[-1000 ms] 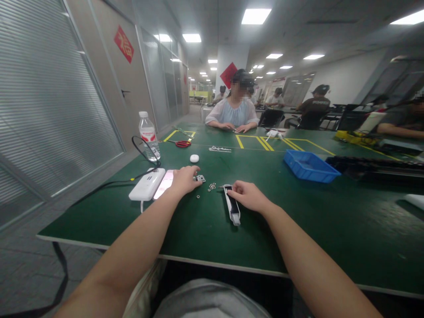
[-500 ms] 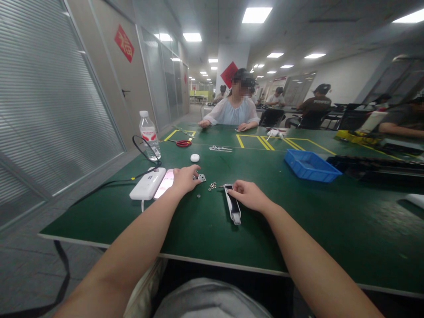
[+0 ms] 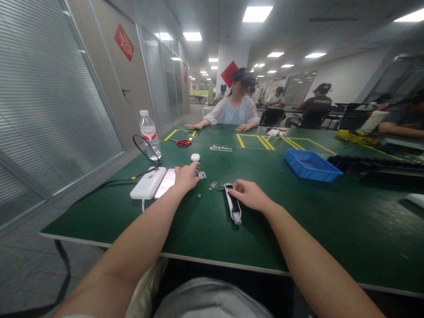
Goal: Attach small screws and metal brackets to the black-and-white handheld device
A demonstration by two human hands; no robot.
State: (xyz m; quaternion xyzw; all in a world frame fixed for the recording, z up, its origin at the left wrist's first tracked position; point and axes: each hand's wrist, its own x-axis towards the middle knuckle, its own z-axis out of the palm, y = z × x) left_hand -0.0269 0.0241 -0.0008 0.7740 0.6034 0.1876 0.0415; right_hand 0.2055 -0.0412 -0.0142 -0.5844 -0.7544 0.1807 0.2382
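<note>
My left hand (image 3: 185, 177) rests on the green table (image 3: 205, 229), its fingers curled onto a small metal hinge plate (image 3: 202, 175) beside it. Several small metal nuts (image 3: 212, 186) lie just right of that hand, with one more nut (image 3: 199, 194) nearer me. My right hand (image 3: 250, 194) lies loosely curled next to a white and black electric screwdriver (image 3: 233, 205), and its fingertips touch the tool's upper end. A lit phone (image 3: 164, 182) and a white power bank (image 3: 147, 183) sit just left of my left hand.
A water bottle (image 3: 149, 135), black cable (image 3: 141, 148), red scissors (image 3: 183, 143), a small white round object (image 3: 195, 157) and metal parts (image 3: 220, 148) lie farther back. A blue tray (image 3: 311, 165) stands at the right. A person in a light top (image 3: 236, 112) sits across; others work behind.
My left hand has crept slightly forward over the hinge plate. The person opposite has stretched one arm out to the left along the table. My right hand has stayed put.
</note>
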